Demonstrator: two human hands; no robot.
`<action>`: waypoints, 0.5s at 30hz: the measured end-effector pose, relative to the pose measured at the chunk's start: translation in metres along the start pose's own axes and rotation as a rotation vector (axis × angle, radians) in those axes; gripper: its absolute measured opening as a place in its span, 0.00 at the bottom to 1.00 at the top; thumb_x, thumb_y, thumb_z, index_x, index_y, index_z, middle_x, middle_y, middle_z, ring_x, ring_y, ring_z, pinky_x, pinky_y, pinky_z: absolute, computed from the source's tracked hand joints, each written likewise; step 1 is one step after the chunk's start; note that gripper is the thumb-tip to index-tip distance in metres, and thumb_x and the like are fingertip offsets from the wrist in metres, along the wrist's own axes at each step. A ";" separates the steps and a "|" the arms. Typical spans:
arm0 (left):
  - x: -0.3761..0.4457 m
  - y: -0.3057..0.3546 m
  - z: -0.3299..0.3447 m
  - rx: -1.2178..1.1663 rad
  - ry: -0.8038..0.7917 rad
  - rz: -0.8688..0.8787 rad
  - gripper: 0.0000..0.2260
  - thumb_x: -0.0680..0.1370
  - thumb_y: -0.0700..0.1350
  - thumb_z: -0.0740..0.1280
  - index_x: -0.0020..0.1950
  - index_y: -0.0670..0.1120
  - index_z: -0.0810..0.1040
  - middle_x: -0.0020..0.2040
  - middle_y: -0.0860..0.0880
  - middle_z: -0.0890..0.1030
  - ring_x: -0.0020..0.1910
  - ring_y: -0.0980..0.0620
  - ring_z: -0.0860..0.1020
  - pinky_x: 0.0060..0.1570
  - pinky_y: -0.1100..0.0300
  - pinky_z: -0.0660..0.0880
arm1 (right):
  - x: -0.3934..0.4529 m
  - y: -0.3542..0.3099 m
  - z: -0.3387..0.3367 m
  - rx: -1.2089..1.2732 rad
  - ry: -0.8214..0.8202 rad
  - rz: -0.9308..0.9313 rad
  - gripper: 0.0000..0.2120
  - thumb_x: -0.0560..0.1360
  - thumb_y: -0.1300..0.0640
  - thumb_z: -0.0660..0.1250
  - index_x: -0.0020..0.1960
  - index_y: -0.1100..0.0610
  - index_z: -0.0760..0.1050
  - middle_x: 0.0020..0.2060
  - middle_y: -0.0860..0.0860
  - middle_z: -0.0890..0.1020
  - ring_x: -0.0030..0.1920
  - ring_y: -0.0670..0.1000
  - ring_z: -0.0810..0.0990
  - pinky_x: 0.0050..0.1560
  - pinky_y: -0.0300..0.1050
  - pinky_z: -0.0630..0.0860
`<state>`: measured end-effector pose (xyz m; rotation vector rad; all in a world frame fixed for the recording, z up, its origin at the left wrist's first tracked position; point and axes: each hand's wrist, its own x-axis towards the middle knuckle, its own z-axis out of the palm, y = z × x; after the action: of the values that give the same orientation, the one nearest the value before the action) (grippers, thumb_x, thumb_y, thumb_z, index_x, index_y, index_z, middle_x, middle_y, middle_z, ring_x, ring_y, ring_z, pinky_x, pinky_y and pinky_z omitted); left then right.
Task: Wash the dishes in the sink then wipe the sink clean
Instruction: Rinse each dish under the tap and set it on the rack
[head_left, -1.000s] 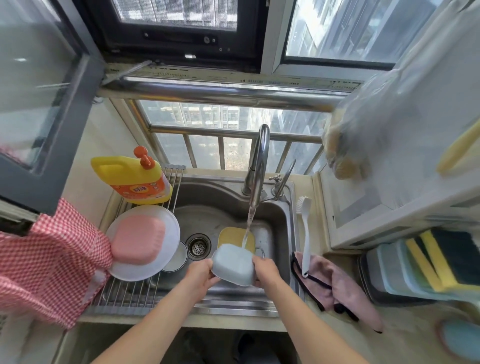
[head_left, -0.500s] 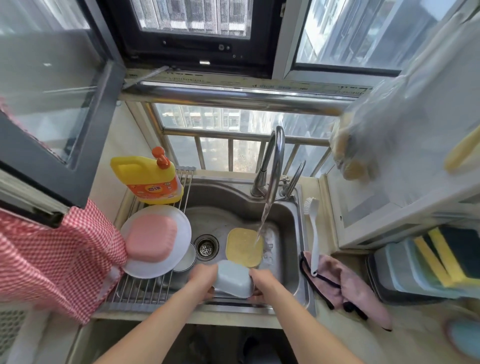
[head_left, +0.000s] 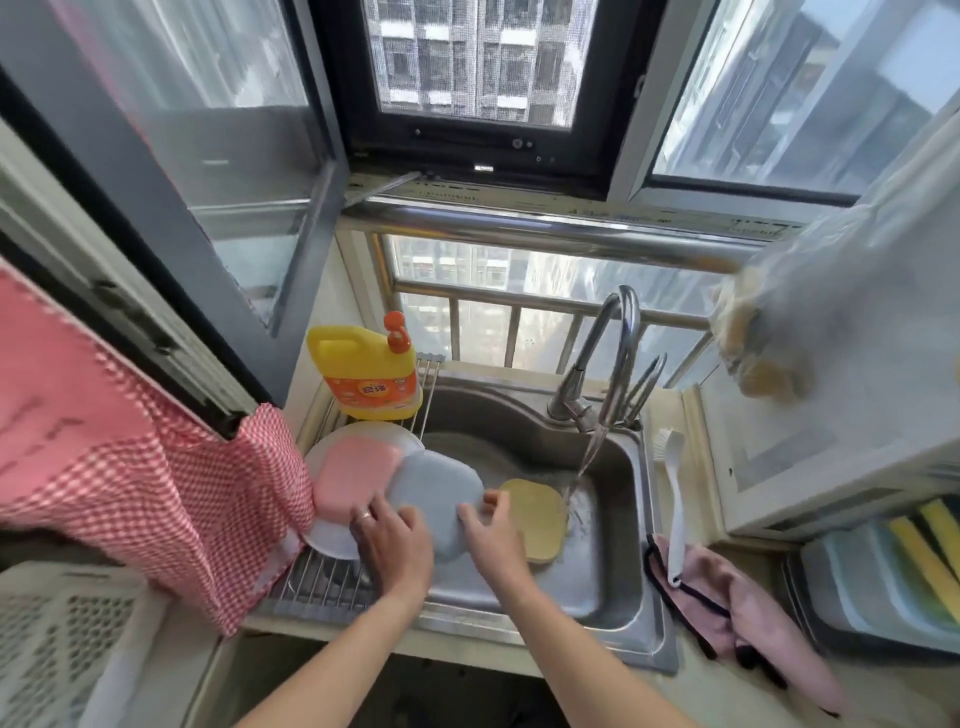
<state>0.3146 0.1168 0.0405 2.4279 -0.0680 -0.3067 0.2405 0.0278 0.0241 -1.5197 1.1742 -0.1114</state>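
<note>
A blue-grey bowl (head_left: 434, 486) lies upside down at the left side of the steel sink (head_left: 613, 597), leaning against a pink bowl (head_left: 353, 475) that sits upside down on a white plate (head_left: 330, 538). My left hand (head_left: 392, 543) holds the blue-grey bowl's near left edge. Its near right edge is held by my right hand (head_left: 491, 530). A yellow dish (head_left: 537, 514) lies in the basin. Water runs from the tap (head_left: 621, 338) and falls just right of the yellow dish.
A wire drying rack (head_left: 332, 577) spans the sink's left side, with a yellow soap bottle (head_left: 363, 374) at its far end. A white brush (head_left: 672, 493) and pink cloth (head_left: 748, 613) lie right of the sink. A red checked cloth (head_left: 130, 441) hangs at left. Sponges (head_left: 924, 551) sit far right.
Both hands carried the blue-grey bowl from under the running water leftward to the rack, next to the pink bowl. The view swung to the left.
</note>
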 end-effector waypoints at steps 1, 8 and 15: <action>0.010 -0.003 -0.004 0.009 0.032 -0.012 0.16 0.80 0.42 0.60 0.67 0.37 0.71 0.69 0.34 0.67 0.65 0.37 0.67 0.61 0.43 0.69 | 0.001 -0.008 0.009 -0.038 -0.005 -0.068 0.14 0.76 0.45 0.68 0.57 0.49 0.69 0.51 0.48 0.77 0.50 0.49 0.78 0.55 0.48 0.77; 0.084 -0.023 -0.033 -0.046 0.028 -0.101 0.23 0.79 0.39 0.63 0.74 0.37 0.68 0.72 0.33 0.67 0.70 0.36 0.66 0.70 0.46 0.62 | 0.022 -0.045 0.074 -0.250 -0.119 -0.235 0.29 0.77 0.48 0.69 0.74 0.55 0.64 0.63 0.54 0.71 0.63 0.53 0.72 0.63 0.43 0.69; 0.108 -0.043 -0.035 0.002 -0.062 -0.122 0.26 0.81 0.39 0.62 0.78 0.38 0.60 0.76 0.34 0.62 0.75 0.36 0.62 0.73 0.49 0.58 | 0.032 -0.047 0.106 -0.359 -0.102 -0.215 0.29 0.76 0.48 0.70 0.71 0.58 0.66 0.63 0.57 0.71 0.62 0.59 0.73 0.60 0.50 0.73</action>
<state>0.4262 0.1577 0.0173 2.4291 0.0522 -0.4367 0.3519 0.0715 0.0088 -1.9433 0.9820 0.0356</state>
